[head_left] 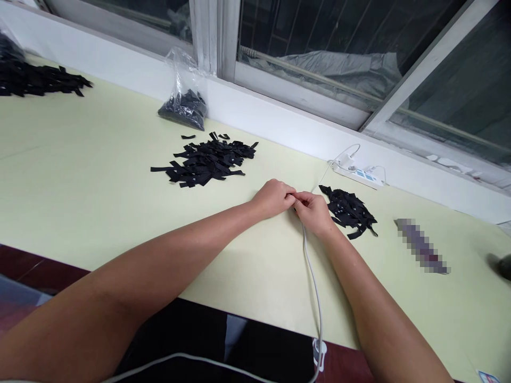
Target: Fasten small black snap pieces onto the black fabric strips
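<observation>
My left hand (273, 198) and my right hand (313, 211) meet over the table, fingertips pinched together. Between them a small black piece (295, 209) barely shows; the fingers hide most of it. To the left lies a loose pile of short black fabric strips (211, 159), some with small shiny dots. Just beyond my right hand is a smaller pile of similar black strips (351, 210). A white cable (306, 250) passes beneath my hands and hangs over the table's front edge.
A clear plastic bag (186, 103) of black pieces stands against the wall ledge. More black strips (43, 78) lie at the far left. A white power strip (357, 174) with plugs sits at the back. A blurred-out flat object (422, 247) and a dark object (505, 267) are at right.
</observation>
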A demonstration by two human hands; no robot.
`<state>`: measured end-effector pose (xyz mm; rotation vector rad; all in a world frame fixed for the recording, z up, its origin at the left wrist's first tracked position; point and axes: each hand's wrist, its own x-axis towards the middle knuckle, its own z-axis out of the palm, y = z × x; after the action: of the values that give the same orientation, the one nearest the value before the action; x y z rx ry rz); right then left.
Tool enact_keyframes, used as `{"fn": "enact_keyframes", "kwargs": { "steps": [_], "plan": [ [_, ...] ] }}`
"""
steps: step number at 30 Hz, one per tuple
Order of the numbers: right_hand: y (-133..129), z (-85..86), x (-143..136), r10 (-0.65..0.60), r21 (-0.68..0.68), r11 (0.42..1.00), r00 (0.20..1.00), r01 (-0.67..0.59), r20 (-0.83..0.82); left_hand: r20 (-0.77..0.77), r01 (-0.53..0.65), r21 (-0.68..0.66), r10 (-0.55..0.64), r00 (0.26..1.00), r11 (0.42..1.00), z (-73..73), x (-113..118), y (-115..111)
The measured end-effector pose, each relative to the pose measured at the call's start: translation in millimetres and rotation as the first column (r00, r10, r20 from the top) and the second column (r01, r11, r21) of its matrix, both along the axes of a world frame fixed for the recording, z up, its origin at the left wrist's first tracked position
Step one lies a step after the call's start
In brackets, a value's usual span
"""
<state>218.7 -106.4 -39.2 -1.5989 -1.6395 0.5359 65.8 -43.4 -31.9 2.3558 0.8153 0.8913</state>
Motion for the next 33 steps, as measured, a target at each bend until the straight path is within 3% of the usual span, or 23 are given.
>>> {"fn": "enact_keyframes", "kwargs": {
  "steps": [13, 18, 22, 33],
  "plan": [
    [1, -1.4, -1, 0.014, 0.017, 1.0, 0.999, -0.015, 0.037, 0.034, -0.019, -0.029, 0.02, 0.999, 0.999, -1.8, 0, 4],
    [6, -5.9, 6, -0.06, -0.054, 0.997, 0.995, 0.056, -0.074, 0.076, -0.024, -0.062, 0.029, 0.997, 0.998, -6.7, 1, 4],
    [6, -4.1, 10, -0.053, -0.088, 0.995, 0.988, 0.04, -0.146, 0.096, -0.037, -0.085, 0.045, 0.994, 0.996, -10.6, 2, 6],
    [6, -0.3, 11, -0.148, -0.064, 0.988, 0.974, 0.139, -0.169, 0.12, -0.075, -0.127, 0.09, 0.989, 0.989, -13.6, 1, 9]
  ]
}}
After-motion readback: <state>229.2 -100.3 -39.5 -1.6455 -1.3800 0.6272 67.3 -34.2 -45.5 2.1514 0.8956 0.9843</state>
